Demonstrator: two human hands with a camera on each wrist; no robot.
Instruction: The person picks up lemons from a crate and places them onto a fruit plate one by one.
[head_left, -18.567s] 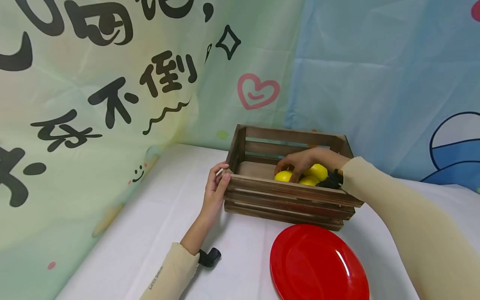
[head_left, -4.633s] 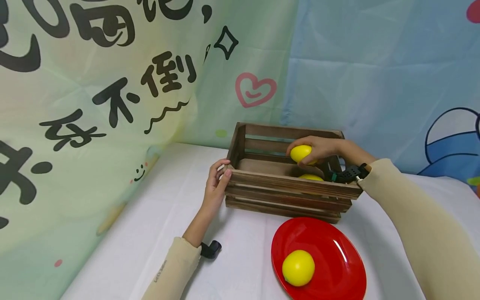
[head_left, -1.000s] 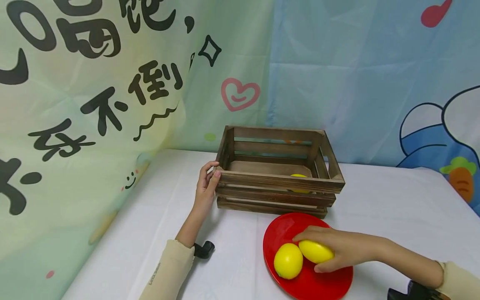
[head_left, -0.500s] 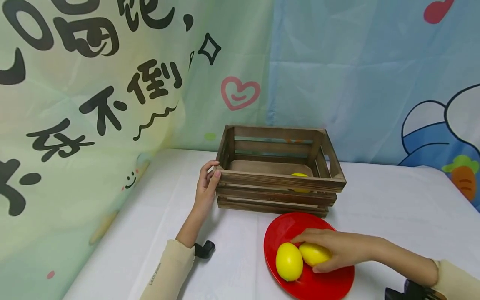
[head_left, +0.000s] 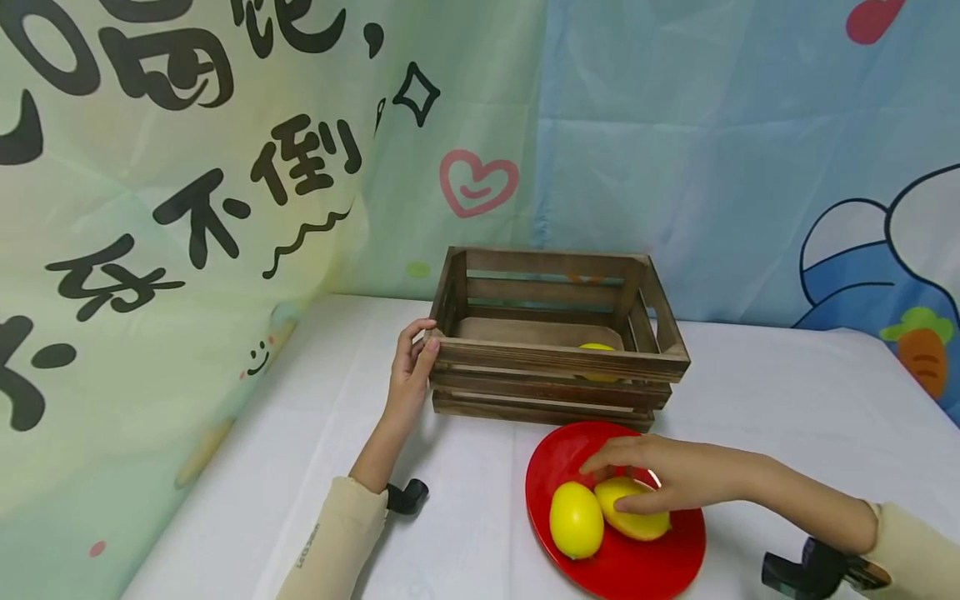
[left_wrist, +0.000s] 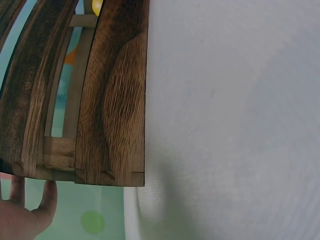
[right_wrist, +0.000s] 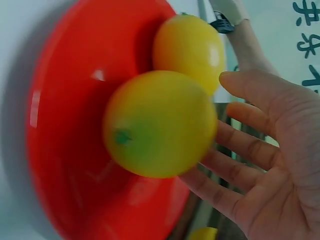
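Note:
My left hand (head_left: 411, 367) grips the left front corner of a slatted brown wooden crate (head_left: 540, 357); in the left wrist view its fingertips (left_wrist: 49, 197) meet the crate's end. In front of the crate lies a red plate (head_left: 547, 458) bearing two yellow lemons. The left lemon (head_left: 576, 521) sits beside the right lemon (head_left: 633, 518). Just over the right lemon, my right hand (head_left: 667, 471) is spread with nothing in its grasp. The right wrist view shows its fingers (right_wrist: 245, 140) loose beside that lemon (right_wrist: 160, 125). One more lemon (head_left: 597, 347) is inside the crate, partly hidden by the front slats.
A white cloth (head_left: 465, 517) covers the table. Printed fabric backdrops (head_left: 712, 167) rise behind and along the left side, close behind the crate. Small black devices are strapped at both wrists, the right one (head_left: 806, 571) low over the table.
Since the oldest frame, two lemons have gone from the crate to the plate. In the last half second my right hand has let go of the second lemon and risen slightly.

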